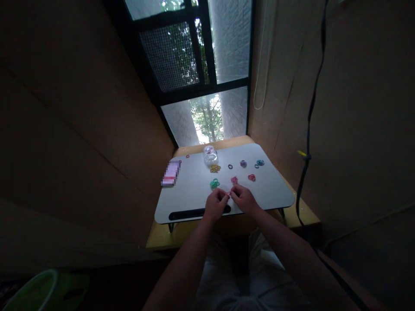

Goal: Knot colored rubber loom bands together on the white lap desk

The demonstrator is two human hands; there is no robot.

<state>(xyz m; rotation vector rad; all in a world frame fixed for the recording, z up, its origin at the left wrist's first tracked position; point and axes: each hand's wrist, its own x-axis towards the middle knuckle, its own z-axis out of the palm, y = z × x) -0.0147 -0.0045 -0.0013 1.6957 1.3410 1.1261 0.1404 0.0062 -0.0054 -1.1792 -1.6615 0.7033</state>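
Fingers (pixel 226 198) of both hands pinch together on what seems a small pink band (pixel 228 195), held between the left hand (pixel 216 204) and right hand (pixel 244 199) just above the tabletop (pixel 194 181). Green bands (pixel 214 184) and pink bands (pixel 234 179) lie just beyond; a jar (pixel 210 155) stands farther back.

Six small heaps of rubber bands (pixel 214 183), one clear jar (pixel 210 155), one phone (pixel 170 172), two hands (pixel 216 204).
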